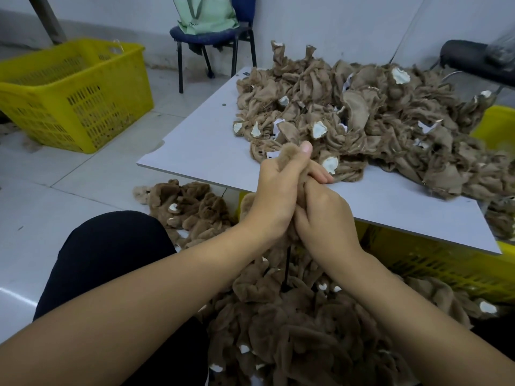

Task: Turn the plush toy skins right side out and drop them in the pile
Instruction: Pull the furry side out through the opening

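My left hand [274, 196] and my right hand [323, 215] are pressed close together above my lap, both gripping one brown plush skin [287, 154]. Its furry tip pokes out above my left thumb; the rest is hidden between my palms and hangs down below. A heap of inside-out brown skins [362, 112] with white patches covers the far side of the grey board [206, 140]. Furry right-side-out skins lie in a pile on my lap [301, 324] and in a smaller pile on the floor [189, 207].
A yellow plastic crate [72, 93] stands on the tiled floor at the left. Another yellow crate [434, 268] sits under the board. A blue chair [211, 37] with a green bag stands at the wall. A thin black rod [287, 263] rises from the lap pile.
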Demonstrator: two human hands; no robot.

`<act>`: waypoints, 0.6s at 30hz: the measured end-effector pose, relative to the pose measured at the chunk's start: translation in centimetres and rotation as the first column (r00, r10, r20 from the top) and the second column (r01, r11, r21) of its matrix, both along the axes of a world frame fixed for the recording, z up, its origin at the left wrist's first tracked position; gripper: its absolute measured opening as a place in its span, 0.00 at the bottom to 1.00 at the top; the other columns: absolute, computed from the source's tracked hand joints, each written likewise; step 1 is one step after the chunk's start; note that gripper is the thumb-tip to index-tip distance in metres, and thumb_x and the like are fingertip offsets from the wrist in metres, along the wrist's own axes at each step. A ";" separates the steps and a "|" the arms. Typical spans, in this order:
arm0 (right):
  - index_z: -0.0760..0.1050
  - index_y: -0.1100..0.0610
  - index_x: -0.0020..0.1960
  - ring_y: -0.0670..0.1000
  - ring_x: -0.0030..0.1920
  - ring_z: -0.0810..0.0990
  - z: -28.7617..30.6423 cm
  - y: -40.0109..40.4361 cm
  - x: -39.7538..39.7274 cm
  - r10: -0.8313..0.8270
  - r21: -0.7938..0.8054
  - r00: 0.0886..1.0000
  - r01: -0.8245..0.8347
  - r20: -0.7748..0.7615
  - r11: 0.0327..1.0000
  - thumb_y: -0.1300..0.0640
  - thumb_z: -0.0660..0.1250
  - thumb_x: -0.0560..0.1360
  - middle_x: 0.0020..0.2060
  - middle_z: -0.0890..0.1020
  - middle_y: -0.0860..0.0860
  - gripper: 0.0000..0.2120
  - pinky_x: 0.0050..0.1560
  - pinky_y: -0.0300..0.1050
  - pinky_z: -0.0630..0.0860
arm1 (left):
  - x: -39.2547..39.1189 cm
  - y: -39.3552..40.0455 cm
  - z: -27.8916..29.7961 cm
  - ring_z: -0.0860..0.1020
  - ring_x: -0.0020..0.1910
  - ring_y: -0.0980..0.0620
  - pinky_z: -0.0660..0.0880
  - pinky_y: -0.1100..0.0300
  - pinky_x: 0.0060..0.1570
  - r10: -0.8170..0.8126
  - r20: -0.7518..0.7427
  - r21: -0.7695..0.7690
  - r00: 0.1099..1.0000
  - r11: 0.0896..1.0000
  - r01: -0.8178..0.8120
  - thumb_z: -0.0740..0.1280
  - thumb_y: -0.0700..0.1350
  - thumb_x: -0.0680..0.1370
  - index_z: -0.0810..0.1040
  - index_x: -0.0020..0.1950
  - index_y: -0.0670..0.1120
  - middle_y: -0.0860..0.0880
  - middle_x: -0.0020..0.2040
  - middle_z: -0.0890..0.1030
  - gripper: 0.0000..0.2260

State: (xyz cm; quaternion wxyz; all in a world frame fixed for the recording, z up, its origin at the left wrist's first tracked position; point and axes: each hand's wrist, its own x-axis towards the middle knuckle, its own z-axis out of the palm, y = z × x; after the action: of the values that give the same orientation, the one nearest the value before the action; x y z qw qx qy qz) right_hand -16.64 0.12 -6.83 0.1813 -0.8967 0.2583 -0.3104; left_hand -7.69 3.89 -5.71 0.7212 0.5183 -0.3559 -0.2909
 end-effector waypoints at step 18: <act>0.77 0.57 0.47 0.57 0.40 0.82 -3.9 -0.3 0.1 0.017 0.162 1.000 -0.013 -0.023 0.987 0.63 0.64 0.77 0.39 0.82 0.53 0.04 0.37 0.54 0.78 | 0.6 0.8 -3.0 0.80 0.47 0.42 0.78 0.52 0.52 -0.223 -0.094 0.168 0.970 0.957 0.236 0.53 0.60 0.79 0.81 0.41 0.36 0.30 0.46 0.81 0.31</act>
State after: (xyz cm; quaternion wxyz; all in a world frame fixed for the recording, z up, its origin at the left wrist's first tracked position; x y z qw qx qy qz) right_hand -16.56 -0.14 -10.69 0.2528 -0.8846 0.2782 -0.2759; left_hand -7.05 4.66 -8.71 0.6460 0.5246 -0.3594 -0.4222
